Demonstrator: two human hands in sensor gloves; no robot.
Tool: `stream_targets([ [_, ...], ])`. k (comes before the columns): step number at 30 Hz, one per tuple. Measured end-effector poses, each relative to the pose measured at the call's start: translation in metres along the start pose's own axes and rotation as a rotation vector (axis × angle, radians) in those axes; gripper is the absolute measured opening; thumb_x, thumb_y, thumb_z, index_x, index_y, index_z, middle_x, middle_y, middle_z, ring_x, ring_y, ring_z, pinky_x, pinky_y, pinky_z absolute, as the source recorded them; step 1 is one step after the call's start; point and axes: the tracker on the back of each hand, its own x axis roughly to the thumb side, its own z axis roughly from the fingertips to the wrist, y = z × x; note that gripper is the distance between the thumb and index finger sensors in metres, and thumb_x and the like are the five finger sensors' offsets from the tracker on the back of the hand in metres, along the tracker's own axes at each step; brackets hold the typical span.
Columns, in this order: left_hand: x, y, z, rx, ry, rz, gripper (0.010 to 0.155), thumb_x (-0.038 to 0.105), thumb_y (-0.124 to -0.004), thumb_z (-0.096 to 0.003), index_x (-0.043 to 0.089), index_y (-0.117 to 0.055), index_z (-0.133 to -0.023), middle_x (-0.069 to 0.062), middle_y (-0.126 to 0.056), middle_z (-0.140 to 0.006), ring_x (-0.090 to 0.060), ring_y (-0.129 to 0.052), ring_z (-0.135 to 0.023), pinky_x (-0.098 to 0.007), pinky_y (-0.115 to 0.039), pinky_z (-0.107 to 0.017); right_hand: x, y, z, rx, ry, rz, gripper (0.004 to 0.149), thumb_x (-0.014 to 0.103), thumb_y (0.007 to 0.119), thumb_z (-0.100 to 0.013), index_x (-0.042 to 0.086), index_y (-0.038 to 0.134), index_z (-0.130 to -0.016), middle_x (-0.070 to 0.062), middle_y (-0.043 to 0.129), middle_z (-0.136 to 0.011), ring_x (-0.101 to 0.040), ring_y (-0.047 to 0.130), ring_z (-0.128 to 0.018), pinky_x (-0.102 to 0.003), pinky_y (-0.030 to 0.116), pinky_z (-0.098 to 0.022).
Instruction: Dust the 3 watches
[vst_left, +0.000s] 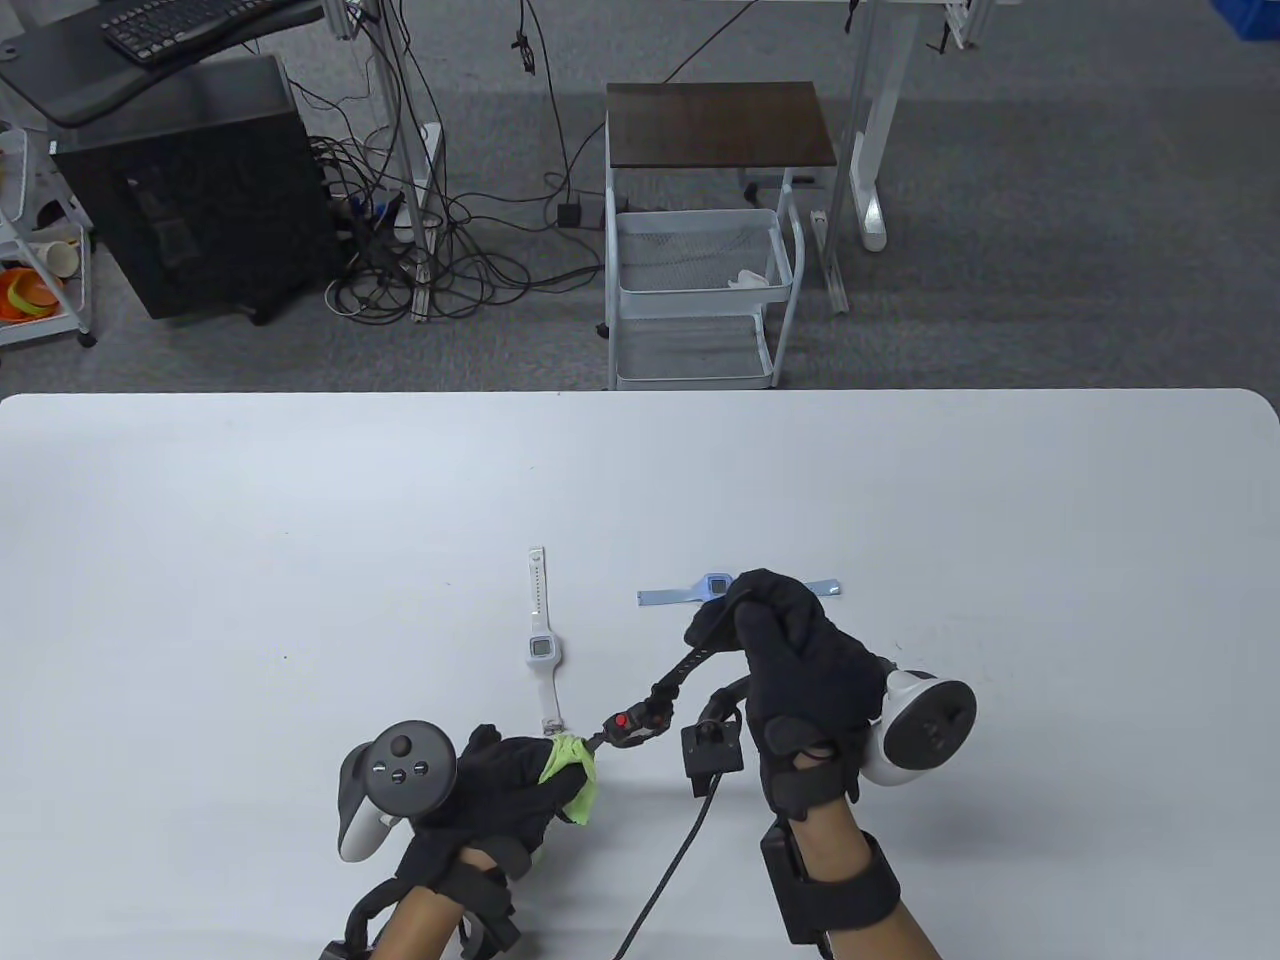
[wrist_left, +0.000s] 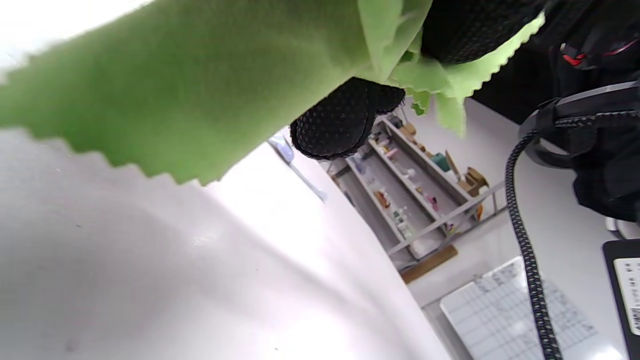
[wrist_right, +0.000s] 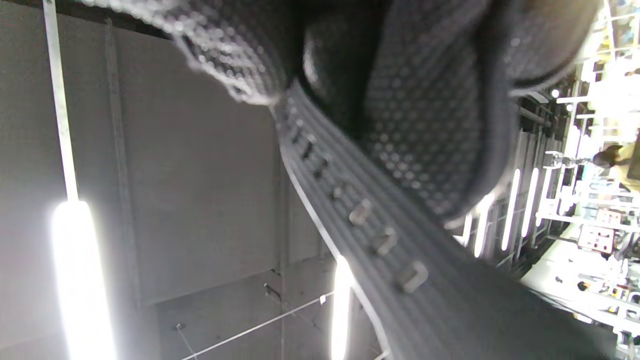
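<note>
A black watch (vst_left: 655, 700) with a red button is stretched in the air between both hands. My right hand (vst_left: 775, 625) grips its upper strap end; the perforated black strap (wrist_right: 350, 210) runs out from under the gloved fingers (wrist_right: 430, 125) in the right wrist view. My left hand (vst_left: 510, 775) holds a green cloth (vst_left: 570, 770) bunched at the watch's lower end; the green cloth (wrist_left: 200, 85) fills the left wrist view, pinched under black fingertips (wrist_left: 345, 125). A white watch (vst_left: 541, 640) lies flat on the white table (vst_left: 250, 560), left of centre. A light blue watch (vst_left: 700, 592) lies behind my right hand, partly hidden.
A black sensor box (vst_left: 712, 748) with a cable lies on the table between my wrists. Beyond the table's far edge stand a white wire trolley (vst_left: 700, 290) with a dark top, a black computer case (vst_left: 190, 190) and tangled cables on the floor.
</note>
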Motion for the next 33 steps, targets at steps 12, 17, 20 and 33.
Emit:
stream_targets([
  [12, -0.002, -0.009, -0.003, -0.162, 0.150, -0.239, 0.052, 0.051, -0.066, -0.0604, 0.026, -0.062, -0.106, -0.007, -0.053, -0.116, -0.045, -0.033, -0.112, -0.079, -0.010, -0.063, -0.009, -0.017, -0.005, -0.025, 0.041, 0.092, 0.039, 0.037, 0.078, -0.043, 0.012, 0.086, -0.072, -0.007, 0.108, -0.047, -0.024, 0.111, -0.028, -0.054, 0.077, -0.044],
  [17, -0.008, -0.016, -0.006, -0.258, 0.247, -0.320, 0.058, 0.055, -0.063, -0.0605, 0.033, -0.051, -0.112, -0.007, -0.024, -0.123, -0.046, -0.006, -0.111, -0.077, -0.001, -0.059, -0.011, -0.017, -0.005, -0.017, 0.051, 0.098, 0.039, 0.037, 0.078, -0.043, 0.013, 0.086, -0.072, -0.007, 0.108, -0.047, -0.024, 0.111, -0.028, -0.054, 0.077, -0.044],
  [20, -0.009, -0.020, -0.007, -0.307, 0.289, -0.370, 0.060, 0.057, -0.062, -0.0605, 0.035, -0.047, -0.114, -0.005, -0.016, -0.123, -0.044, 0.001, -0.110, -0.075, 0.003, -0.058, -0.011, -0.015, -0.005, -0.009, 0.054, 0.100, 0.039, 0.037, 0.078, -0.043, 0.013, 0.086, -0.072, -0.007, 0.108, -0.047, -0.024, 0.111, -0.028, -0.054, 0.077, -0.044],
  [33, -0.015, -0.029, -0.010, -0.389, 0.396, -0.462, 0.066, 0.060, -0.058, -0.0600, 0.039, -0.032, -0.116, -0.001, 0.004, -0.119, -0.039, 0.014, -0.107, -0.073, 0.008, -0.057, -0.012, -0.007, -0.003, 0.032, 0.058, 0.099, 0.039, 0.037, 0.078, -0.043, 0.013, 0.086, -0.072, -0.007, 0.108, -0.047, -0.024, 0.111, -0.028, -0.054, 0.077, -0.044],
])
